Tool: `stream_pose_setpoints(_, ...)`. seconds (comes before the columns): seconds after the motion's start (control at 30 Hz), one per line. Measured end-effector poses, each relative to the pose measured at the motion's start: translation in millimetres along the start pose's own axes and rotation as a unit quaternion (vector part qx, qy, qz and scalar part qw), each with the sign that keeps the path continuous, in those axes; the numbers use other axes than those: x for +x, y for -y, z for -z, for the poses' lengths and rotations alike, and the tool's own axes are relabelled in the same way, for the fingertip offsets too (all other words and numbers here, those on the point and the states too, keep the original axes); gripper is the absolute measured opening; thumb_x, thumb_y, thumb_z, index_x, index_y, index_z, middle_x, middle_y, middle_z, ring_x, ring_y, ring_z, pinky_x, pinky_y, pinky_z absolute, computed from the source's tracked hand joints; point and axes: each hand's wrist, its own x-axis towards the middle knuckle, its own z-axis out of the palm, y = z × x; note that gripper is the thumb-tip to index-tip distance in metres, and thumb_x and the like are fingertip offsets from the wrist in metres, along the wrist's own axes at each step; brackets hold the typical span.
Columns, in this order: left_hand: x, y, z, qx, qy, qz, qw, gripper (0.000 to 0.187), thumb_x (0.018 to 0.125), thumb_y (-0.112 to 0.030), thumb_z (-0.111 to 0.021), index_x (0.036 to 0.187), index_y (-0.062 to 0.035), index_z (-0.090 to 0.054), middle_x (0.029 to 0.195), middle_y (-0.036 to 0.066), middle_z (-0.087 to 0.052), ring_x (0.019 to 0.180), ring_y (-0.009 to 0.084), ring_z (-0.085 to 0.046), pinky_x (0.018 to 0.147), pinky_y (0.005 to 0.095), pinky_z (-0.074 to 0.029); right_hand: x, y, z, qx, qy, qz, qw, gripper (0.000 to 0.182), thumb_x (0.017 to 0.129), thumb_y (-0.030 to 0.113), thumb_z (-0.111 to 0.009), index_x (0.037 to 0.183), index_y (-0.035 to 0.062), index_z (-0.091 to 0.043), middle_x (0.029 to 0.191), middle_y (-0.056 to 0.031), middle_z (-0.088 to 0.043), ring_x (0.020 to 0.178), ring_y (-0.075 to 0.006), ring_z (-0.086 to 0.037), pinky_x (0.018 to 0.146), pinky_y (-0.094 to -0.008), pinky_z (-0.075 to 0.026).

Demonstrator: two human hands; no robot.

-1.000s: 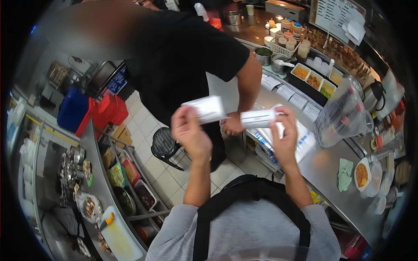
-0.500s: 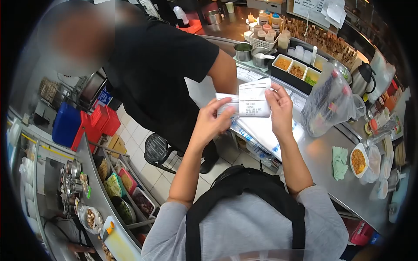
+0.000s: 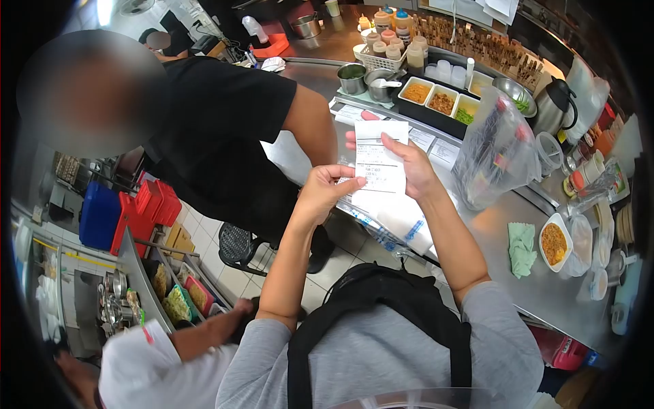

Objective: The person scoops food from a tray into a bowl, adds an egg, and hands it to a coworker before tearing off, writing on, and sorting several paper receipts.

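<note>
A printed paper receipt (image 3: 381, 155) is held up over the counter between my two hands. My left hand (image 3: 328, 193) pinches its lower left edge between thumb and fingers. Around the right side is my right hand (image 3: 414, 170), thumb on the front and fingers behind the paper. White plastic packs with blue print (image 3: 402, 223) lie on the counter below. To the right of my right hand stands a clear plastic bag (image 3: 496, 160), its contents blurred by the film. More printed slips (image 3: 446, 151) lie flat beyond my hands.
A co-worker in black (image 3: 225, 129) stands close at left; another person in white (image 3: 160, 365) is at lower left. Food tubs (image 3: 441, 103), a squeeze-bottle basket (image 3: 380, 61), a green cloth (image 3: 522, 250) and a bowl of food (image 3: 555, 245) line the counter. A black stool (image 3: 237, 247) stands below.
The receipt has been straightened from a folded position to upright. My left hand has moved down to its lower edge. A person in white has come in at lower left.
</note>
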Motion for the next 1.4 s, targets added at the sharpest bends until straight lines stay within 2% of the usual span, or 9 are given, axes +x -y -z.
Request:
stream_pose_setpoints(0.1,7.0,9.8,4.7,-0.002,0.028,0.014,1.000,0.014,0.076,-0.010,-0.066,0.080,0.0008,-0.060,0.061,0.006,-0.059,0.033,0.0029,-0.036,0.030,0.0175,-0.023,3.0,2.2,3.7,-0.001,-0.001,-0.001,1.000,0.051,0.091,0.022,-0.036,0.137,0.0085,-0.019,0.120,-0.0200,-0.048,0.108,-0.0278,-0.050,0.090,-0.0381,-0.043)
stream_pose_setpoints(0.17,9.1,10.6,3.9,0.001,0.043,0.043,0.998,0.018,0.074,-0.003,-0.067,0.087,0.0068,-0.061,0.079,0.010,-0.064,0.065,0.0102,-0.060,0.059,0.0195,-0.048,8.9,5.8,10.9,-0.031,0.022,0.019,0.999,0.051,0.092,0.023,-0.036,0.137,0.0097,-0.018,0.119,-0.0198,-0.049,0.106,-0.0275,-0.051,0.089,-0.0386,-0.043)
stream_pose_setpoints(0.43,8.7,16.9,3.2,-0.006,0.002,0.032,0.999,0.017,0.074,-0.004,-0.067,0.086,0.0067,-0.062,0.078,0.009,-0.063,0.065,0.0098,-0.060,0.058,0.0194,-0.048,16.2,9.2,14.9,0.024,0.024,-0.005,0.999,0.045,0.093,0.022,-0.034,0.136,0.0110,-0.024,0.113,-0.0167,-0.052,0.096,-0.0232,-0.056,0.080,-0.0351,-0.049)
stream_pose_setpoints(0.57,20.0,48.5,11.8,0.042,0.010,-0.035,0.998,0.015,0.075,-0.010,-0.067,0.082,0.0025,-0.062,0.075,0.005,-0.062,0.056,0.0052,-0.052,0.047,0.0176,-0.039,14.4,5.1,20.6,0.026,0.032,-0.008,0.999,0.060,0.086,0.018,-0.048,0.137,0.0096,-0.018,0.116,-0.0169,-0.051,0.097,-0.0231,-0.056,0.082,-0.0351,-0.048)
stream_pose_setpoints(0.63,17.3,45.4,15.5,0.087,0.027,-0.014,0.996,0.017,0.076,-0.011,-0.067,0.083,0.0032,-0.063,0.081,0.004,-0.062,0.071,0.0079,-0.056,0.062,0.0198,-0.044,14.0,1.8,19.3,0.059,0.013,-0.024,0.998,0.063,0.082,0.012,-0.051,0.137,0.0089,-0.019,0.113,-0.0168,-0.050,0.095,-0.0248,-0.056,0.080,-0.0360,-0.048)
stream_pose_setpoints(0.73,18.3,52.4,13.2,0.015,0.065,-0.004,0.998,0.018,0.077,-0.015,-0.066,0.084,0.0025,-0.063,0.079,0.003,-0.062,0.071,0.0076,-0.056,0.063,0.0196,-0.044,8.1,-8.7,15.6,0.020,0.019,-0.025,0.999,0.062,0.080,0.009,-0.048,0.136,0.0088,-0.022,0.116,-0.0182,-0.049,0.096,-0.0248,-0.055,0.082,-0.0372,-0.047)
stream_pose_setpoints(0.8,17.6,56.3,8.8,-0.064,0.146,0.054,0.986,0.028,0.079,-0.019,-0.066,0.095,0.0036,-0.059,0.086,0.004,-0.061,0.078,0.0082,-0.056,0.068,0.0201,-0.045,-1.7,-14.7,12.0,0.006,-0.027,-0.043,0.999,0.064,0.078,0.006,-0.048,0.136,0.0077,-0.021,0.113,-0.0193,-0.050,0.094,-0.0259,-0.055,0.080,-0.0373,-0.048)
stream_pose_setpoints(0.93,4.7,56.8,-4.8,-0.016,0.125,0.040,0.991,0.047,0.081,-0.026,-0.063,0.114,0.0023,-0.045,0.105,0.006,-0.055,0.093,0.0112,-0.053,0.080,0.0243,-0.043,-14.6,-28.2,5.7,0.006,-0.061,-0.051,0.997,0.064,0.076,0.003,-0.047,0.135,0.0072,-0.023,0.108,-0.0206,-0.051,0.091,-0.0265,-0.056,0.076,-0.0379,-0.050)
stream_pose_setpoints(1.4,7.3,118.0,3.9,-0.002,0.127,0.085,0.988,0.034,0.075,-0.017,-0.056,0.098,0.0067,-0.050,0.089,0.009,-0.058,0.074,0.0114,-0.054,0.066,0.0236,-0.044,-24.9,-53.4,8.8,0.095,-0.057,-0.032,0.993,0.068,0.077,0.012,-0.056,0.135,0.0124,-0.020,0.090,-0.0101,-0.049,0.076,-0.0203,-0.054,0.067,-0.0346,-0.051)
